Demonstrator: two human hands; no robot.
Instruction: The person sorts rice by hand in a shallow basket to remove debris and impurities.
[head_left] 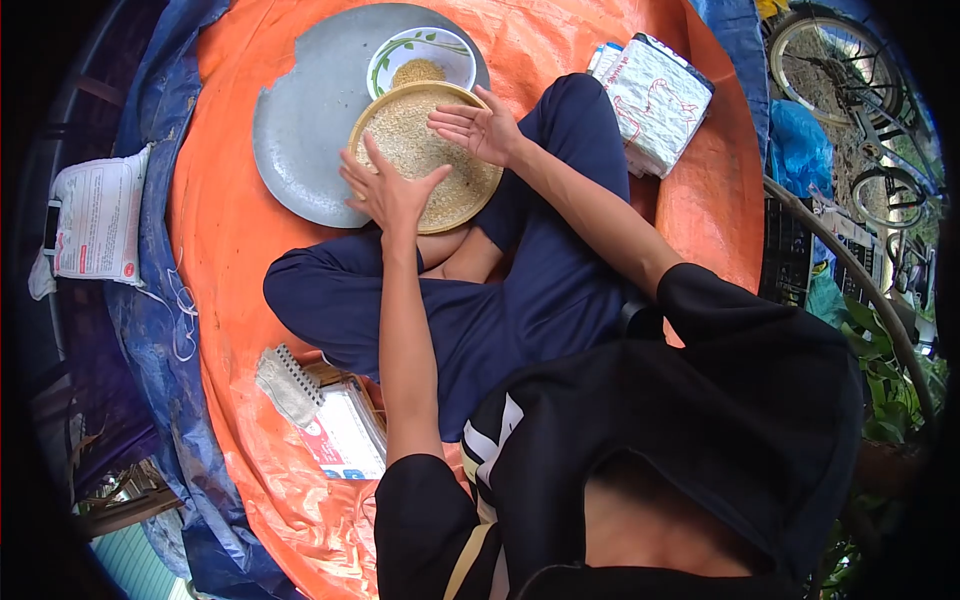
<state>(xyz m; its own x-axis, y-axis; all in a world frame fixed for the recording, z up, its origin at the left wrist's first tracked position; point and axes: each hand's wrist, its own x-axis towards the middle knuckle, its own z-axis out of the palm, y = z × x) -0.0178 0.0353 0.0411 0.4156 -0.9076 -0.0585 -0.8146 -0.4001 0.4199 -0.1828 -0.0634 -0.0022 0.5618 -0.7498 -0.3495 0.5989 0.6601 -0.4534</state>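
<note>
My left hand [390, 192] hovers at the left edge of a round, shallow sieve-like tray [480, 212] with a yellowish rim, thumb and fingers spread. Over the tray's upper right side is my right hand [482, 130], its fingers stretched out and palm turned partly up. Neither hand holds anything. Pale grains [415, 118] cover the inside of the tray. Just beyond it, a white bowl [447, 50] with a green leaf pattern holds a small heap of yellow grains [418, 72]. The bowl and part of the tray overlap a large round grey metal tray [300, 140] with a broken edge.
I sit cross-legged on an orange tarp [225, 300]. A white printed package [660, 105] lies to the right. Near my left knee are a spiral notebook [288, 385] and papers [345, 435]. A white bag [100, 215] sits at the far left; a bicycle [860, 120] stands far right.
</note>
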